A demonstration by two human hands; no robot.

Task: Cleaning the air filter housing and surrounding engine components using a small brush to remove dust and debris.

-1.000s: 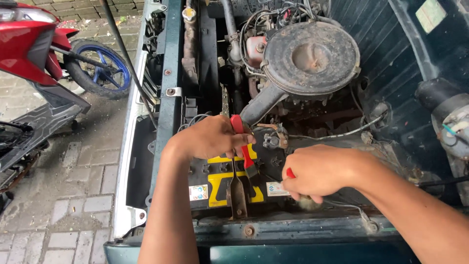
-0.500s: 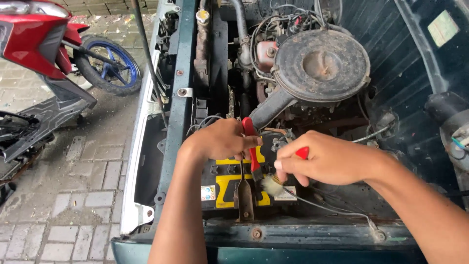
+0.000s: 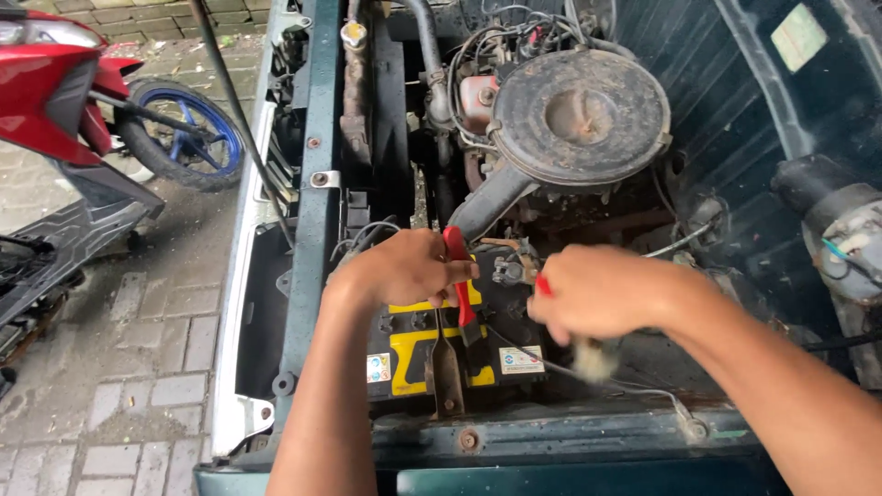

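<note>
With the left hand (image 3: pixel 404 268) pinching red-handled pliers (image 3: pixel 459 285) over the black-and-yellow car battery (image 3: pixel 409 354) sitting in the engine bay, and the right hand (image 3: pixel 597 294) closing around a pale bristled brush (image 3: pixel 593 358), the metal jaws are risking bridging the terminals and sparking.

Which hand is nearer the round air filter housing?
Right. The right hand sits just below the air filter housing, near its lower edge; the left hand is farther off, down and to the left over the battery.
</note>
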